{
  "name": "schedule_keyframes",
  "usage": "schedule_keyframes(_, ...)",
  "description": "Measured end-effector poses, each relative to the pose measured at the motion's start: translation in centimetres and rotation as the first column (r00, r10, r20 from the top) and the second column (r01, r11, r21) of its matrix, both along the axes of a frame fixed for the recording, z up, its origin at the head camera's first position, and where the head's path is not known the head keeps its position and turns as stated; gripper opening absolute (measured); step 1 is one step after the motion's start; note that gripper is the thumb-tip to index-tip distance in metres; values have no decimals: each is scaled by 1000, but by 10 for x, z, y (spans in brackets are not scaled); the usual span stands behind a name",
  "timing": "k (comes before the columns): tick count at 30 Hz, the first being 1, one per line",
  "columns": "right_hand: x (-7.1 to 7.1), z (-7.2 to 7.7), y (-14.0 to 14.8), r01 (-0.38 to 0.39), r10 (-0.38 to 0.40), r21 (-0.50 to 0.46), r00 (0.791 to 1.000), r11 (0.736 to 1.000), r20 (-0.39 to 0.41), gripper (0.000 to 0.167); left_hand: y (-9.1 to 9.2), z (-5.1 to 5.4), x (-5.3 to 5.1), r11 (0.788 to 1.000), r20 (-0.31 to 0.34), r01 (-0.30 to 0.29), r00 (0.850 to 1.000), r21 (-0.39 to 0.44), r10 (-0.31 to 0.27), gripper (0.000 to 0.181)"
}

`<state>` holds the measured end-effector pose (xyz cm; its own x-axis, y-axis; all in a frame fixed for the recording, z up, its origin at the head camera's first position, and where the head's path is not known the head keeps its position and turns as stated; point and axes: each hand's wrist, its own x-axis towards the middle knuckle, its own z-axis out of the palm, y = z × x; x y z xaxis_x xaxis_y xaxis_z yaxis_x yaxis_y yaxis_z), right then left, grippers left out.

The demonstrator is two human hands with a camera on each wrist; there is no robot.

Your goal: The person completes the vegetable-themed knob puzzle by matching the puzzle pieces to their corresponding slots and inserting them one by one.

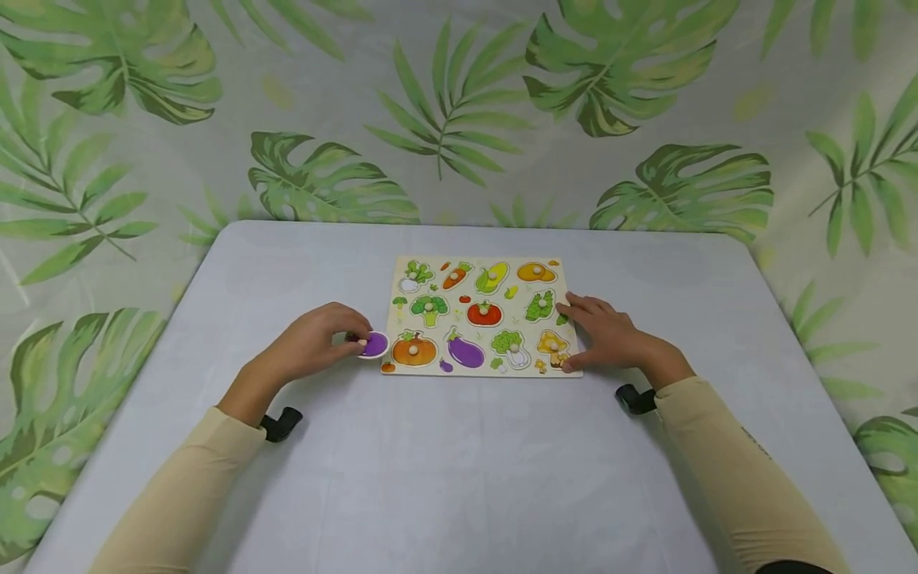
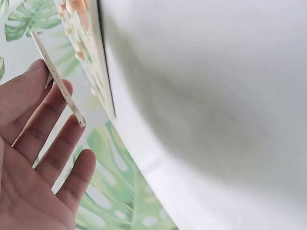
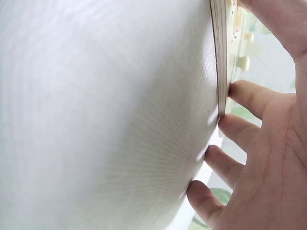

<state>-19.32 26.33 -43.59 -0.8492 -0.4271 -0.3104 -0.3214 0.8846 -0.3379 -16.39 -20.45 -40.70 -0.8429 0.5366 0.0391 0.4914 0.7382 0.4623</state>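
A wooden peg puzzle board (image 1: 446, 368) with vegetable pictures lies flat on the white table. My left hand (image 1: 315, 343) is just off its left edge and pinches a purple puzzle piece (image 1: 376, 344) by its small knob. In the left wrist view this thin wooden piece (image 2: 58, 79) is edge-on, tilted above the table. On the board, the purple eggplant picture (image 1: 466, 351) shows no knob, unlike the pumpkin piece (image 1: 413, 349) and the tomato piece (image 1: 484, 313). My right hand (image 1: 613, 335) rests at the board's right edge, its fingers spread, some touching the table.
The white tabletop (image 1: 459, 470) extends around the board on every side. Behind it hangs a leaf-patterned cloth (image 1: 473, 191). A black wrist strap (image 1: 281, 424) is on the left wrist, and another black strap (image 1: 635, 399) on the right.
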Motion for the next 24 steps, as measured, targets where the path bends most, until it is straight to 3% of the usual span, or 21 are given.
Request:
schedule_keyframes(11,-1,-2,0,3,-3,-2,1000,1000,2,104,49,11,-18,994,1,113,994,15,-113,21)
schedule_keyframes(18,-1,-1,0,1,-1,-4,1000,1000,-2,103,73,8,-24,989,39,151,988,8,-151,17)
schedule_keyframes(24,1,1,-2,1,-1,-11,1000,1000,1,103,93,3,-30,978,27,208,978,-13,-208,16)
